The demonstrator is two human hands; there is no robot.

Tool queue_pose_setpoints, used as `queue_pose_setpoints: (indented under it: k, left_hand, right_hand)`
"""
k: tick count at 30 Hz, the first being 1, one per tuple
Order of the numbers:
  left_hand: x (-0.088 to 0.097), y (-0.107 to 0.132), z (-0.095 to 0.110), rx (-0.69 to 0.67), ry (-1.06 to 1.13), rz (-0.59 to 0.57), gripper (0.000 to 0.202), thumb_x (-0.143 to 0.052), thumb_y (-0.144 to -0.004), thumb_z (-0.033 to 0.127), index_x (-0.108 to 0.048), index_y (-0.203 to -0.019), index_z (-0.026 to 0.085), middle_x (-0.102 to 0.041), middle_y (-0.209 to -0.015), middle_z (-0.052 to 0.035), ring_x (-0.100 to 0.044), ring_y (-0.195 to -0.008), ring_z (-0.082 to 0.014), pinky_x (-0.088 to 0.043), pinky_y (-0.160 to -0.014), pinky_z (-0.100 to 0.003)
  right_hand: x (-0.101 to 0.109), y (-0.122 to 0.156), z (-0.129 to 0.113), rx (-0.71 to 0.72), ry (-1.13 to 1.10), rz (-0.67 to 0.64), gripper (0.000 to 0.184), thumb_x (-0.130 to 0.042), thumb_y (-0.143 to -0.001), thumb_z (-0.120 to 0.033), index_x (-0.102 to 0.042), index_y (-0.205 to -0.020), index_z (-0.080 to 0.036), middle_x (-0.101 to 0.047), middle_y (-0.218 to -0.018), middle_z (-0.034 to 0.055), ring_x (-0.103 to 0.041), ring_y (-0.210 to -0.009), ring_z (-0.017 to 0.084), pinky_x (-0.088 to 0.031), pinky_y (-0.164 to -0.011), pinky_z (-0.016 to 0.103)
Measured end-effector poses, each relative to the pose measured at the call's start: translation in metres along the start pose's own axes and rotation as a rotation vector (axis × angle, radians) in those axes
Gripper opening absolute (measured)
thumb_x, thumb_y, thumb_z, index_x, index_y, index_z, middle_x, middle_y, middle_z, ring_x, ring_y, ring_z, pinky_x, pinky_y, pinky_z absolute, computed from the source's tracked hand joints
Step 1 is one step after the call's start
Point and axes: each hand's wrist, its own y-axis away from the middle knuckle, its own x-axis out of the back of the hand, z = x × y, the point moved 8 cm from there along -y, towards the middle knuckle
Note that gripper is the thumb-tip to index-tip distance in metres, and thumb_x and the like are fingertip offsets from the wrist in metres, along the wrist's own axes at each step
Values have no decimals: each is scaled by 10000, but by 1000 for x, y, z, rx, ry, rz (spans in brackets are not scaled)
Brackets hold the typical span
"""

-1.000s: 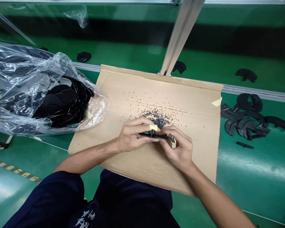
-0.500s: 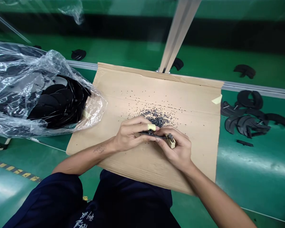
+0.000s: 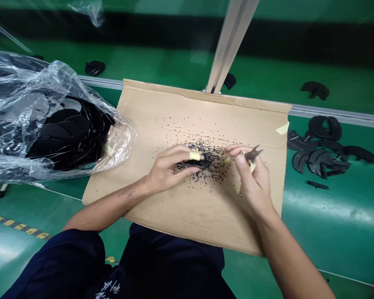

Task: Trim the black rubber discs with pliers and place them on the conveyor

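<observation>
My left hand (image 3: 171,168) grips a thin black moulded part (image 3: 187,165) low over the cardboard, with a cream finger cot (image 3: 194,156) on one finger. Most of that part is hidden by my fingers. My right hand (image 3: 252,178) holds small cutting nippers (image 3: 252,155) with cream handles and dark jaws pointing up and to the right. The nippers are apart from the black part. Beneath and between my hands lies a scatter of small black scraps (image 3: 205,164) on a flattened cardboard sheet (image 3: 174,112).
To the left, a clear plastic bag (image 3: 25,104) holds stacked black curved parts (image 3: 65,133). Loose black curved pieces (image 3: 318,160) lie on the green bench to the right. A metal rail (image 3: 339,114) crosses behind the cardboard, and an aluminium upright (image 3: 227,45) rises beyond it.
My right hand has moved away from my left, up and to the right, taking the nippers off the black part. The black part stays in my left hand, and the scraps look more spread.
</observation>
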Motion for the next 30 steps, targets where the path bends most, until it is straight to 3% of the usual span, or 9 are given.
queue_pose_setpoints:
  k: [4,9,14,17,23,30]
  left_hand:
    - [-2,0,0,-22,27,3,240,-751,-889,241,-731,-1122,186,-737,-975,-46,-678,-895,-128,-585,-774,-269]
    - [0,0,1,-34,35,10,249,-754,-885,217,-731,-1132,194,-728,-996,-48,-673,-909,-129,-580,-790,-270]
    - [2,0,-2,-30,49,-1,256,-738,-891,191,-730,-1146,205,-710,-1021,-49,-669,-930,-133,-565,-789,-267]
    - [2,0,-3,-39,24,-3,241,-730,-895,197,-734,-1136,212,-701,-1011,-45,-661,-917,-136,-552,-769,-268]
    - [1,0,-1,-68,21,-10,230,-688,-927,207,-727,-1151,240,-700,-1009,-39,-655,-910,-138,-548,-768,-279]
    - [1,1,-3,-92,27,-24,242,-680,-929,174,-725,-1157,240,-699,-1018,-43,-653,-910,-135,-543,-750,-271]
  right_hand:
    - [-5,0,1,-76,-30,-110,351,-466,-997,-603,-468,-944,-256,-483,-818,-6,-489,-738,153,-454,-713,313]
    - [-13,11,-13,13,112,-376,413,-565,-956,-577,-411,-1207,-288,-494,-965,16,-497,-799,164,-451,-683,299]
    - [-11,9,-30,398,591,-236,380,-612,-957,-439,-512,-1270,-249,-592,-1071,90,-539,-965,262,-466,-846,416]
    - [-18,11,-31,535,726,-233,410,-593,-975,-406,-526,-1335,-224,-624,-1093,113,-545,-958,269,-475,-827,417]
    - [-19,16,-39,639,745,-195,378,-684,-934,-301,-553,-1272,-194,-705,-1031,97,-608,-841,224,-481,-720,356]
    - [-18,16,-40,614,728,-235,305,-677,-940,-266,-615,-1227,-187,-724,-1013,107,-635,-835,223,-514,-716,359]
